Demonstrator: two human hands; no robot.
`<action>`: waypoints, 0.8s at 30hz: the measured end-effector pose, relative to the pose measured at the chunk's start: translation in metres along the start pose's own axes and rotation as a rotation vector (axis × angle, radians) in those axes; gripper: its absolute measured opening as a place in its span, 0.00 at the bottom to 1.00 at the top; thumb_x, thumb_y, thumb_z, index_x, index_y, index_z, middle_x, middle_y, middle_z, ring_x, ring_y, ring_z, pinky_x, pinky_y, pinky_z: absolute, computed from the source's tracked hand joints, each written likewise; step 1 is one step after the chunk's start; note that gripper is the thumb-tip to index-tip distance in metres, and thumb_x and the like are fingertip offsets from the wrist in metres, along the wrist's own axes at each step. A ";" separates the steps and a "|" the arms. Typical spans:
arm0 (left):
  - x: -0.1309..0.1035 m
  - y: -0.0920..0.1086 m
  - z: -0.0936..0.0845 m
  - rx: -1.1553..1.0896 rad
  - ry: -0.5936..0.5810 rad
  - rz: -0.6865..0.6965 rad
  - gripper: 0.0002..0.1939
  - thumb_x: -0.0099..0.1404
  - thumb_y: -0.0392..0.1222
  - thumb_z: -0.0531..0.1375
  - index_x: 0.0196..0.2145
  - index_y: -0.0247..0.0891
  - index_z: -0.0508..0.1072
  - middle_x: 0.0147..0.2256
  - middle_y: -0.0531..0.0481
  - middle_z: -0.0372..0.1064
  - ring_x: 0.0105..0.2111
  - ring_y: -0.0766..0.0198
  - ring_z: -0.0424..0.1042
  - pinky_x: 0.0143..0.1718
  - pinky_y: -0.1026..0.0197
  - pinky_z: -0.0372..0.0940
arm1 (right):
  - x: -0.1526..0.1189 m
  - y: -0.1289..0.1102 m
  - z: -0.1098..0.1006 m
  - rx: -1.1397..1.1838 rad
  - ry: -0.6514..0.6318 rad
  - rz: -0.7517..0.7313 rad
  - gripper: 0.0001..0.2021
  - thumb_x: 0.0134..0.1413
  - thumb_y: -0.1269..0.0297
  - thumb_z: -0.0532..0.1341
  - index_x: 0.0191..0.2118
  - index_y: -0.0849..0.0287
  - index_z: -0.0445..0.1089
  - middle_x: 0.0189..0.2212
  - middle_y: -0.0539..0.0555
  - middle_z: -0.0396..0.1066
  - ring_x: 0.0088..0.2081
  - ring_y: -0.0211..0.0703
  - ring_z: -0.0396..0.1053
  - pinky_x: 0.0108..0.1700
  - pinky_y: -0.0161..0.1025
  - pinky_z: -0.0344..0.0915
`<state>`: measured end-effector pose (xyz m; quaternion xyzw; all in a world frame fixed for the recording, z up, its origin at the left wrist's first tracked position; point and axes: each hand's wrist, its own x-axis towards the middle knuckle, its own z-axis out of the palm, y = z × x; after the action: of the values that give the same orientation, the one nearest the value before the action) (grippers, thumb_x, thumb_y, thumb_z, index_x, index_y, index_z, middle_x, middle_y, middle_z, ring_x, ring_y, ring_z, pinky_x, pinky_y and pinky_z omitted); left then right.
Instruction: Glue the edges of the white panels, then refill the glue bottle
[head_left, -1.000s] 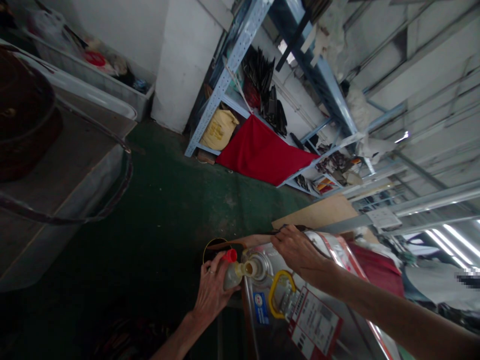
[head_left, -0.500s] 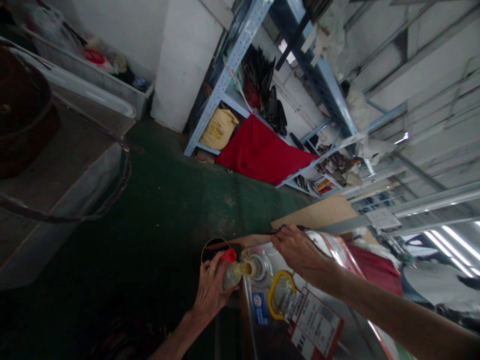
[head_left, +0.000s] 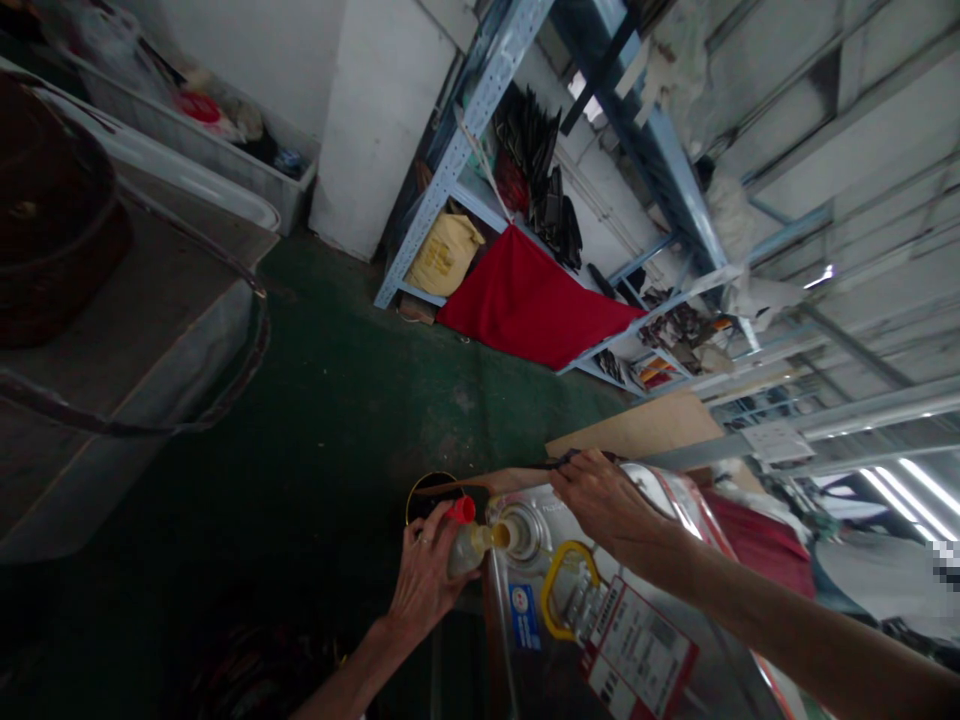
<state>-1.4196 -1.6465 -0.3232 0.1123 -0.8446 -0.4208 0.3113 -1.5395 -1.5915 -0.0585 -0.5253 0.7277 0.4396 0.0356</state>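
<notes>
Bottle (head_left: 465, 554) and red cap (head_left: 465, 509) share the curled left hand (head_left: 426, 575), mouth at spout (head_left: 517, 535), while the right hand's (head_left: 600, 498) fingers, bent over the edge, seemingly steady the can (head_left: 559, 523).

So the person's got a small clear bottle (head_left: 466, 552) in the left hand (head_left: 426, 570), its mouth right up at the spout (head_left: 514, 537) of a big metal can (head_left: 553, 522), with a red cap (head_left: 463, 509) by the fingers. The right hand (head_left: 604, 500) grips the can's edge, past the yellow handle (head_left: 553, 592), and behind it all there's a blue shelf (head_left: 450, 170) with a red cloth (head_left: 532, 305) hanging off it.
</notes>
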 end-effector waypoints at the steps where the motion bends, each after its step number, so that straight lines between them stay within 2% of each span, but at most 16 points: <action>1: 0.000 0.000 0.000 0.000 -0.006 0.001 0.30 0.55 0.50 0.65 0.52 0.37 0.62 0.54 0.35 0.61 0.48 0.48 0.66 0.45 0.47 0.62 | 0.000 0.000 0.000 -0.003 0.002 0.002 0.08 0.59 0.76 0.55 0.40 0.63 0.71 0.35 0.58 0.74 0.39 0.49 0.70 0.44 0.44 0.58; 6: 0.000 -0.001 0.000 -0.014 -0.019 -0.022 0.33 0.54 0.47 0.67 0.54 0.39 0.61 0.55 0.37 0.60 0.51 0.48 0.64 0.47 0.47 0.61 | -0.001 -0.001 0.000 -0.012 0.014 -0.001 0.08 0.56 0.76 0.56 0.38 0.63 0.71 0.33 0.57 0.74 0.37 0.48 0.70 0.43 0.44 0.58; 10: -0.001 -0.002 0.000 -0.022 -0.012 -0.031 0.32 0.53 0.45 0.67 0.53 0.38 0.61 0.55 0.37 0.60 0.49 0.49 0.65 0.47 0.48 0.60 | -0.002 0.000 0.000 -0.024 0.043 -0.008 0.09 0.55 0.78 0.56 0.40 0.64 0.70 0.34 0.58 0.74 0.39 0.49 0.69 0.43 0.44 0.58; 17: 0.000 0.002 -0.003 -0.039 -0.038 -0.056 0.34 0.51 0.39 0.68 0.54 0.40 0.59 0.56 0.39 0.59 0.51 0.49 0.64 0.48 0.49 0.59 | 0.001 0.000 0.009 -0.040 0.073 -0.020 0.07 0.56 0.77 0.56 0.37 0.63 0.70 0.31 0.57 0.73 0.35 0.48 0.69 0.41 0.44 0.57; 24: 0.000 0.001 -0.005 -0.045 -0.042 -0.056 0.35 0.52 0.40 0.68 0.55 0.40 0.59 0.56 0.38 0.59 0.51 0.49 0.64 0.49 0.48 0.58 | 0.000 0.001 0.011 -0.044 0.063 -0.035 0.07 0.57 0.76 0.56 0.37 0.63 0.69 0.31 0.56 0.73 0.36 0.48 0.69 0.42 0.44 0.56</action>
<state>-1.4160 -1.6493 -0.3204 0.1199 -0.8379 -0.4505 0.2839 -1.5450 -1.5842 -0.0645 -0.5523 0.7092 0.4381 0.0087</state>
